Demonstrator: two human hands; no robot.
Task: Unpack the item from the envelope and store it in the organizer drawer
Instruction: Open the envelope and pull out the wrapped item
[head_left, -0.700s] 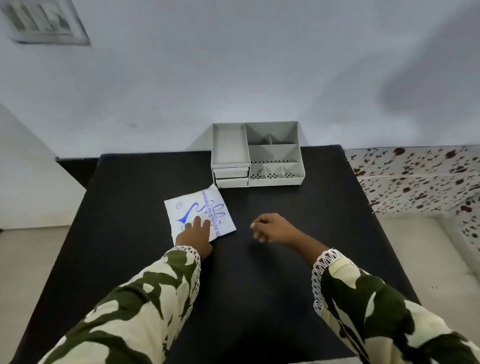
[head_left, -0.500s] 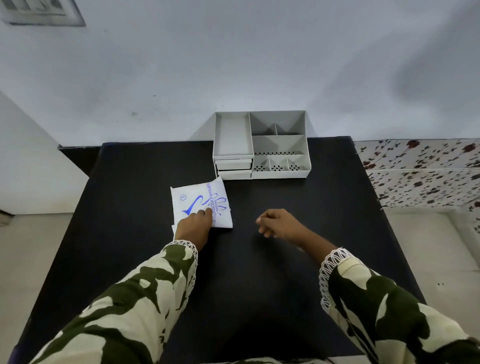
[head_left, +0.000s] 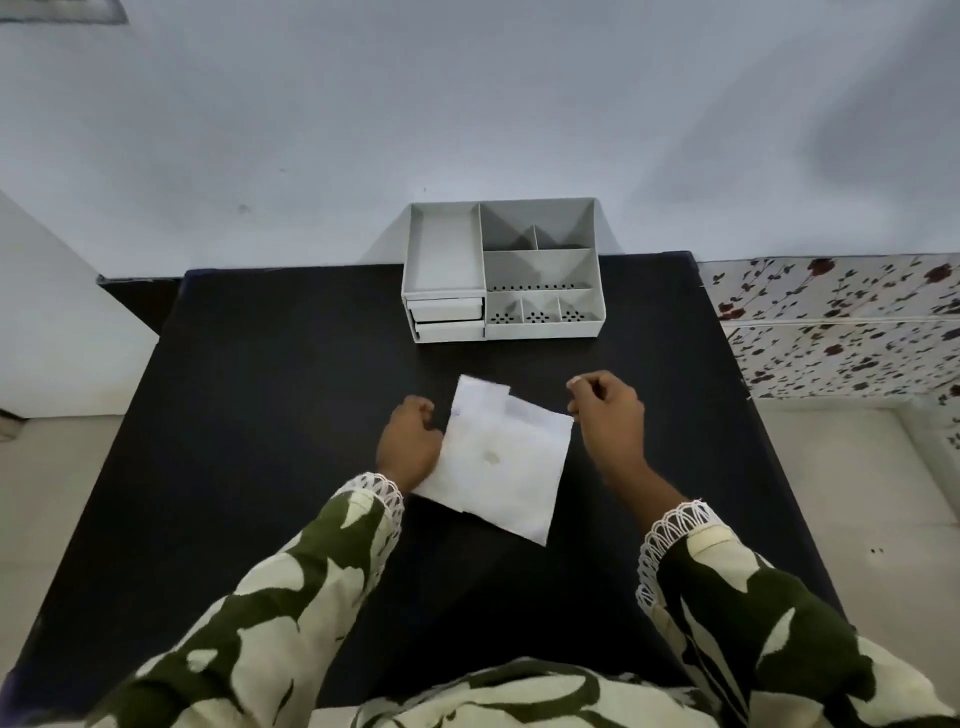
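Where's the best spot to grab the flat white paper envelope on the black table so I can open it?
Probably the raised flap at the far end of the flat white paper envelope, coming from the organizer side. The body lies flat on the black table, so edges give little purchase. The left hand at the left edge could pin it while the right hand lifts the flap.

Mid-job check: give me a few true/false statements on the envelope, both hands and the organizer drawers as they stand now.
1. The envelope lies between the two hands. True.
2. The right hand is pulling an organizer drawer. False: it is at the envelope's right corner.
3. Both drawers look shut. True.
4. The left hand is lifted away from the envelope. False: it is at the envelope's left edge.
5. The organizer stands at the table's near edge. False: it stands at the far edge, by the wall.
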